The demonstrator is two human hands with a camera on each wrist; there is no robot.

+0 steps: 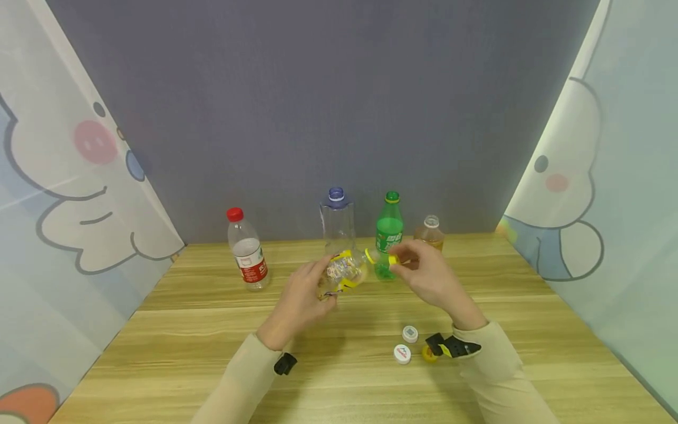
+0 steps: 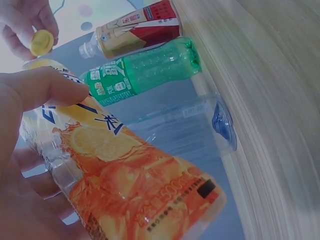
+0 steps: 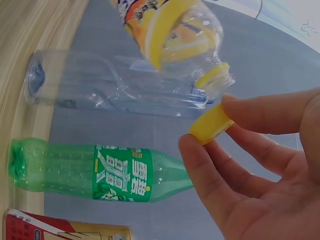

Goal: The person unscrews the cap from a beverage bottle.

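My left hand (image 1: 303, 299) grips a clear plastic bottle (image 2: 135, 175) with an orange-and-yellow fruit label. The bottle is tilted, its open neck pointing to the right. Between thumb and fingers, my right hand (image 1: 428, 275) pinches a yellow bottle cap (image 3: 212, 124). In the right wrist view the cap is just off the bare threaded mouth, below a yellow neck ring (image 3: 212, 75). Behind the hands stand a green bottle (image 1: 389, 232) and a clear bottle with a blue neck (image 1: 338, 221), both uncapped.
A bottle with a red cap (image 1: 248, 253) stands at the left. An uncapped bottle with a tan-and-red label (image 2: 140, 30) is behind my right hand. Near my right wrist lie two white caps (image 1: 402, 354) and a yellow cap (image 1: 429, 354). A grey panel (image 1: 339, 118) closes off the back.
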